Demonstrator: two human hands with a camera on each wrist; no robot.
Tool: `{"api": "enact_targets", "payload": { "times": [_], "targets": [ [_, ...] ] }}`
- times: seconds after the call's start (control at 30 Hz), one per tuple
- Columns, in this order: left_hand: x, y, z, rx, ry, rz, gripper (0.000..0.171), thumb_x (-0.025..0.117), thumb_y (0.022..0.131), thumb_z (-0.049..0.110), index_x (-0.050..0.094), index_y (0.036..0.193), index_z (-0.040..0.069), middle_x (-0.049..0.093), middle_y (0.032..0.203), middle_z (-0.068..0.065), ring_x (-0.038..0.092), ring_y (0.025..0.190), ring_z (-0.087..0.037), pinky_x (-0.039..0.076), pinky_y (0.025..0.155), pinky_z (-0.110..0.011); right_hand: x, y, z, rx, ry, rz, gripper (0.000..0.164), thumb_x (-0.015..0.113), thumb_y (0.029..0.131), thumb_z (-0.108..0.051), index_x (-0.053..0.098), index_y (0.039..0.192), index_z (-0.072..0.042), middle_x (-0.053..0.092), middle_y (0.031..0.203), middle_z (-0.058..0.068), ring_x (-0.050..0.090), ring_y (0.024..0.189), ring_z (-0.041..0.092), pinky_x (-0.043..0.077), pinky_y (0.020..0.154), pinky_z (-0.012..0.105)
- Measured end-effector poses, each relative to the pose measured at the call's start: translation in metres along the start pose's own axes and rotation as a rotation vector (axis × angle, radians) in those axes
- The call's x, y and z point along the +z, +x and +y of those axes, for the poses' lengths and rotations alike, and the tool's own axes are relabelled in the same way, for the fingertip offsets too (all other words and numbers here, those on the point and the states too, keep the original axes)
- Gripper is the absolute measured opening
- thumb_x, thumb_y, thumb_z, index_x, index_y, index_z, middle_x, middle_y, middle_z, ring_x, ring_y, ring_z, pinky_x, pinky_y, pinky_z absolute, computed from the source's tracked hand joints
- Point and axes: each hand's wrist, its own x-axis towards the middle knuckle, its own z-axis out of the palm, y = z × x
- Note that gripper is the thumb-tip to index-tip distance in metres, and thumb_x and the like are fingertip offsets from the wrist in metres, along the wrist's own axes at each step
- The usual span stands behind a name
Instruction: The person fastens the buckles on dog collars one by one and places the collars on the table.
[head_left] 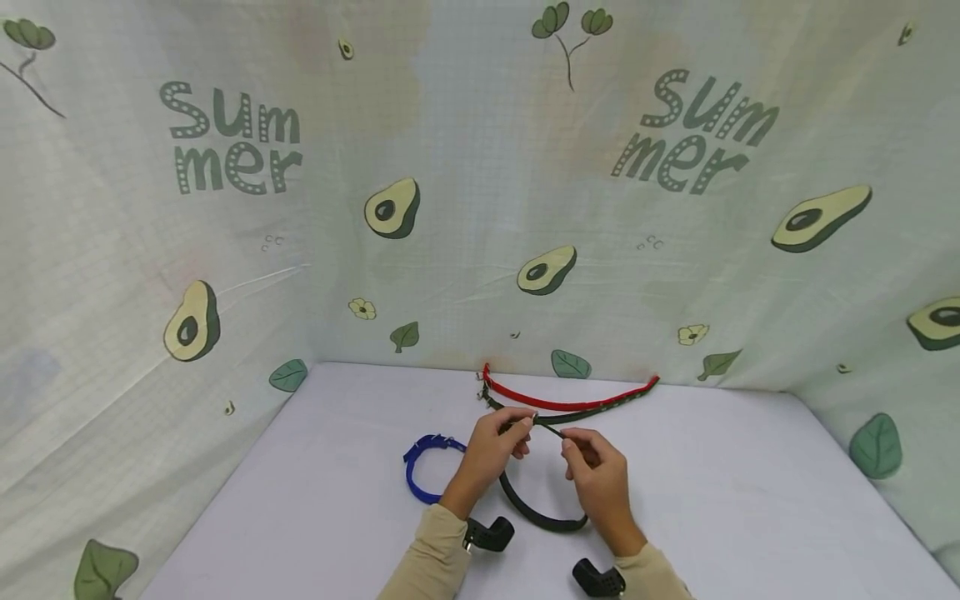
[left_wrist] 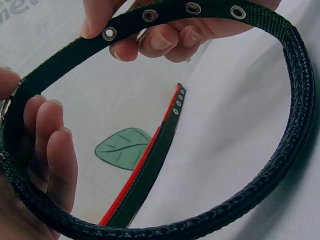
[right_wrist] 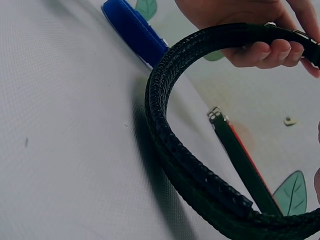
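Observation:
A dark green collar [head_left: 543, 521] with a thick braided-looking section is bent into a loop between both hands. My left hand [head_left: 491, 446] grips its buckle end, with the metal buckle [right_wrist: 302, 35] beside the fingers in the right wrist view. My right hand [head_left: 600, 475] pinches the strap's other end; several metal eyelets [left_wrist: 150, 16] line that stretch in the left wrist view. The loop is held above the white table, casting a shadow. Left of my left hand, a blue collar [head_left: 410, 475] lies curled in a ring.
Near the back edge of the white table [head_left: 712, 500], a red collar [head_left: 555, 406] and another dark green collar [head_left: 600, 409] lie stretched out side by side. A printed cloth [head_left: 465, 150] stands behind and at the sides. Black wrist devices [head_left: 491, 535] sit at both wrists.

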Motion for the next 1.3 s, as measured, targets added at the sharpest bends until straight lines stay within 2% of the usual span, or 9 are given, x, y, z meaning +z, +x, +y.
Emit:
{"api": "enact_targets", "payload": {
  "times": [0.27,0.5,0.67,0.87,1.1,1.3],
  "targets": [
    [0.0,0.0,0.001,-0.015,0.028,-0.001,0.027,0.064,0.099,0.028,0.069,0.118,0.009,0.065,0.091,-0.004,0.064,0.075,-0.017,0.056,0.071,-0.029,0.0,0.001,0.002,-0.036,0.016,-0.03,0.014,0.066,0.09,0.01,0.071,0.1,0.001,0.065,0.077,0.011,0.056,0.053,0.02,0.048,0.049,0.023],
    [0.001,-0.003,0.002,-0.011,0.0,-0.01,0.025,0.066,0.098,0.026,0.067,0.117,0.01,0.068,0.097,-0.01,0.064,0.077,-0.017,0.056,0.072,-0.029,0.001,0.0,-0.003,-0.063,-0.002,-0.027,0.027,0.069,0.089,0.008,0.064,0.116,0.007,0.066,0.086,0.013,0.063,0.065,0.022,0.053,0.06,0.021],
    [0.002,-0.004,0.004,-0.016,-0.029,-0.053,0.026,0.068,0.097,0.026,0.066,0.117,0.009,0.068,0.097,-0.013,0.064,0.078,-0.017,0.056,0.073,-0.03,0.0,0.0,-0.006,-0.057,-0.018,-0.032,0.034,0.07,0.089,0.007,0.06,0.122,0.005,0.069,0.094,0.013,0.065,0.076,0.019,0.054,0.067,0.021],
    [0.004,-0.005,0.006,-0.025,-0.03,-0.102,0.026,0.068,0.097,0.026,0.067,0.117,0.01,0.067,0.096,-0.006,0.064,0.08,-0.018,0.055,0.075,-0.032,0.002,-0.001,-0.009,-0.069,-0.037,-0.039,0.036,0.073,0.088,0.006,0.061,0.122,0.003,0.071,0.099,0.008,0.064,0.081,0.017,0.053,0.07,0.023],
    [0.005,-0.006,0.008,-0.018,-0.07,-0.121,0.029,0.07,0.095,0.025,0.066,0.119,0.008,0.066,0.099,-0.005,0.064,0.083,-0.019,0.055,0.076,-0.032,0.002,-0.001,-0.013,-0.091,-0.069,-0.036,0.036,0.074,0.088,0.004,0.062,0.121,0.003,0.071,0.101,0.009,0.063,0.084,0.016,0.053,0.072,0.022],
    [0.007,-0.006,0.006,-0.046,-0.169,-0.125,0.031,0.07,0.095,0.025,0.066,0.119,0.005,0.066,0.097,-0.007,0.063,0.084,-0.019,0.054,0.077,-0.031,0.001,-0.002,-0.015,-0.069,-0.068,-0.027,0.035,0.074,0.087,0.004,0.063,0.12,0.002,0.072,0.102,0.009,0.064,0.086,0.017,0.054,0.074,0.022]
  ]
}}
